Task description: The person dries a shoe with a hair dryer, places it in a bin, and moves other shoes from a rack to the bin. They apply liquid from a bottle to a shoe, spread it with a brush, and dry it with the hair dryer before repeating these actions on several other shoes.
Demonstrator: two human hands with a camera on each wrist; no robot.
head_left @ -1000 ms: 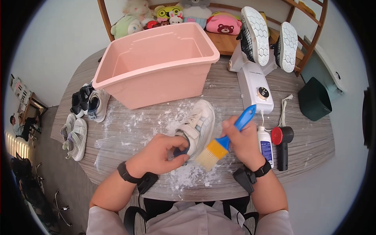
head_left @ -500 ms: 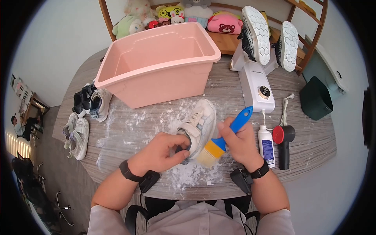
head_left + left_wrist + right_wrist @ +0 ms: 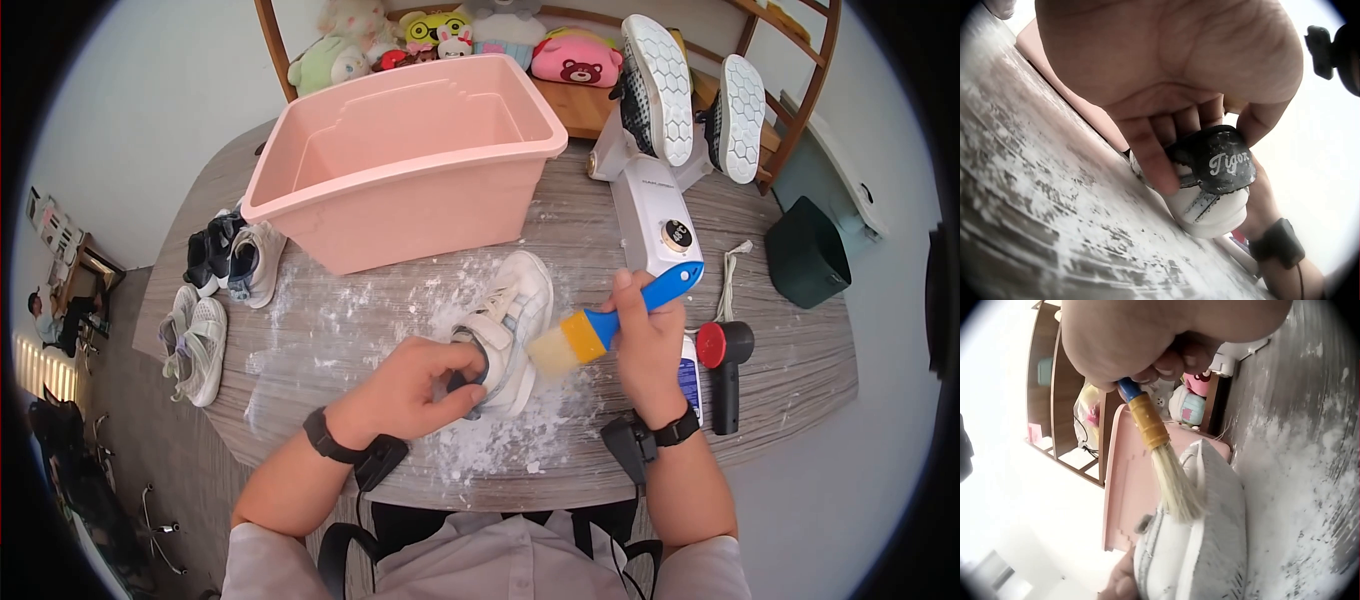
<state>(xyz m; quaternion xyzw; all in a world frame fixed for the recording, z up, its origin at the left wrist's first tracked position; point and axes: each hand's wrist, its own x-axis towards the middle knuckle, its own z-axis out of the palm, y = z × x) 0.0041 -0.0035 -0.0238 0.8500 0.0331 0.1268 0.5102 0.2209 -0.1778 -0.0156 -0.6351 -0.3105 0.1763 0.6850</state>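
Observation:
A white shoe point(image 3: 517, 300) is tilted on its side over the powder-strewn table, its toe toward the pink tub. My left hand point(image 3: 405, 392) grips it at the heel opening; in the left wrist view the dark heel point(image 3: 1225, 164) shows lettering between thumb and fingers. My right hand point(image 3: 650, 350) holds a brush by its blue handle point(image 3: 672, 285), with the pale bristles point(image 3: 553, 352) beside the shoe's sole edge. In the right wrist view the bristles point(image 3: 1175, 487) lie against the side of the white shoe point(image 3: 1210, 531).
A pink tub point(image 3: 400, 200) stands behind the shoe. More shoes point(image 3: 205, 350) sit at the left. On the right are a white machine point(image 3: 655, 215) bearing two shoes, a bottle point(image 3: 690, 380), a black-and-red device point(image 3: 726, 375) and a dark bin point(image 3: 806, 253).
The right hand has moved up and right, and the brush handle now points more to the right, with the bristles higher along the shoe. The left hand has stayed at the heel.

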